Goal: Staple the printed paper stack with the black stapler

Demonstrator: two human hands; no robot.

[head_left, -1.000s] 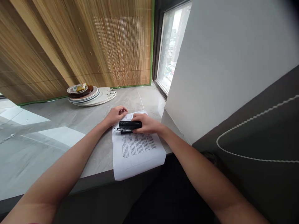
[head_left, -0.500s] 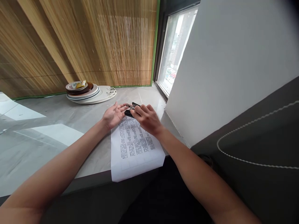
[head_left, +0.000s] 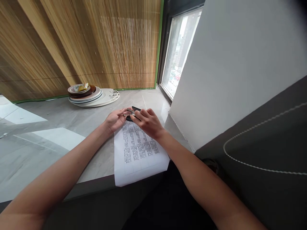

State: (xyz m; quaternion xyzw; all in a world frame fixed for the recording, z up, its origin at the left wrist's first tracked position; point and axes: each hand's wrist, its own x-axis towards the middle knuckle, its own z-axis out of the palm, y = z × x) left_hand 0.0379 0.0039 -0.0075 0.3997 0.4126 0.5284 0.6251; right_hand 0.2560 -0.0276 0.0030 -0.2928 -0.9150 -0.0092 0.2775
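Observation:
A black stapler (head_left: 129,118) with its parts spread apart is held over the far end of a printed sheet of paper (head_left: 140,150). My right hand (head_left: 149,123) wraps round it from the right. My left hand (head_left: 115,119) is at its left end, with thumb and fingers closed on the metal inner part. The paper lies on the grey stone ledge (head_left: 96,159), and its near end hangs over the front edge. Whatever lies between the left fingertips is too small to make out.
A stack of plates (head_left: 83,95) on a large oval plate (head_left: 110,97) stands at the back left. Behind hangs a bamboo blind (head_left: 129,48). A window and white wall (head_left: 227,64) rise at right, with a beaded cord (head_left: 249,165).
My left fingers, spread before, have closed on the stapler's metal part. My right hand and the stapler have moved slightly left.

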